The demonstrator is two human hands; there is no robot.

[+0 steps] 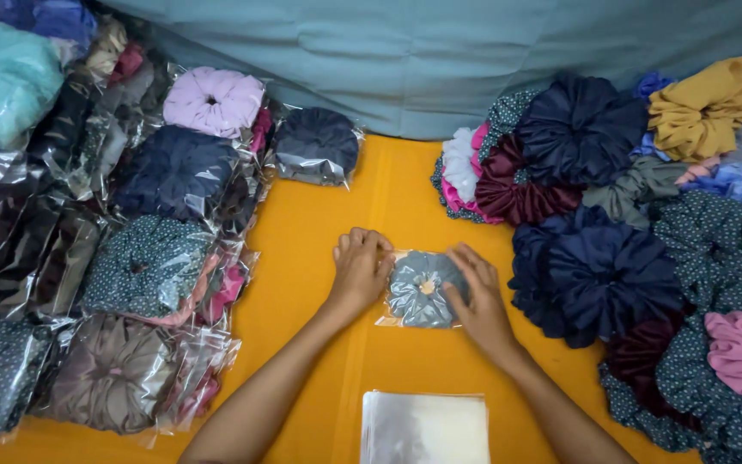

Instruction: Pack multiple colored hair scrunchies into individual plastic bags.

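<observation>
A grey scrunchie in a clear plastic bag (420, 290) lies flat on the orange table (319, 223) in the middle of the view. My left hand (360, 266) presses on the bag's left edge with its fingers curled down. On the bag's right side rests my right hand (477, 296), its fingers spread over the plastic. Both forearms reach in from the bottom edge.
Bagged scrunchies (143, 262) are piled at the left. Loose scrunchies (611, 275) in navy, maroon, dotted, pink and mustard are heaped at the right. A stack of empty clear bags (425, 427) lies at the near edge. A teal cloth (440, 51) hangs behind.
</observation>
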